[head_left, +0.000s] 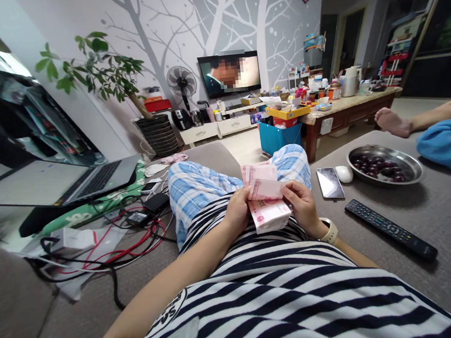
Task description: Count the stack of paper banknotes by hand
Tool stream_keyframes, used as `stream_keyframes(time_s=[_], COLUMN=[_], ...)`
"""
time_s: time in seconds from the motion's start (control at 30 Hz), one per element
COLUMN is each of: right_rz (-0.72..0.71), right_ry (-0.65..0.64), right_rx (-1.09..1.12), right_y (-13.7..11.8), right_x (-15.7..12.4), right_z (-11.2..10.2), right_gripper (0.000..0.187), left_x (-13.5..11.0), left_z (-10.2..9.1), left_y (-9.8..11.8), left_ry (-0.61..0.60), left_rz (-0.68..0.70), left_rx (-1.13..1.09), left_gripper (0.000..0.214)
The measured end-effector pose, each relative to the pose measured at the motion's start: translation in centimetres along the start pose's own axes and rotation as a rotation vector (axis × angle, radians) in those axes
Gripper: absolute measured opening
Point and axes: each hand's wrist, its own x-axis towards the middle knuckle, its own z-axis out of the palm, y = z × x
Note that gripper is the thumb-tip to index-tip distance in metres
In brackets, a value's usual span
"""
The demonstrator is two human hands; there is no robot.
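Pink banknotes sit in a thick wad at the middle of the person's lap, in front of a black-and-white striped shirt and above blue plaid trousers. The left hand grips the wad along its left side, thumb laid over the notes. The right hand pinches the right edge of a note that stands folded up across the upper part of the wad, its fingers curled; a pale watch circles that wrist.

Grey couch fabric spreads on both sides. To the right lie a phone, a white mouse just beside it, and a black remote set at a slant. Behind the remote, a metal bowl holds dark round fruit. Another person's bare foot rests beyond the bowl. To the left, red, black and white cables tangle near an open laptop. Farther off, a crowded counter stands behind a blue box.
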Motion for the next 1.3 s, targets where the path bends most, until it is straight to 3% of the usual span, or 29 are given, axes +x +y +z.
stream_keyframes(time_s=[0.3, 0.57, 0.83, 1.3], right_rz=[-0.022, 0.038, 0.052, -0.001], right_ry=[-0.055, 0.039, 0.042, 0.049], right_rx=[-0.005, -0.066, -0.089, -0.148], right_y=[-0.22, 0.19, 0.32, -0.17], right_x=[-0.12, 0.30, 0.41, 0.24], right_z=[-0.12, -0.18, -0.19, -0.16], right_gripper=[0.036, 0.038, 0.042, 0.038], left_x=[-1.01, -0.91, -0.91, -0.67], left_z=[0.79, 0.44, 0.21, 0.21], left_y=[0.66, 0.48, 0.22, 0.11], left_ry=[0.023, -0.024, -0.080, -0.009], left_rz=[-0.006, 0.004, -0.035, 0.002], left_rx=[0.034, 0.037, 0.032, 0.076], left_gripper=[0.025, 0.020, 0.024, 0.019])
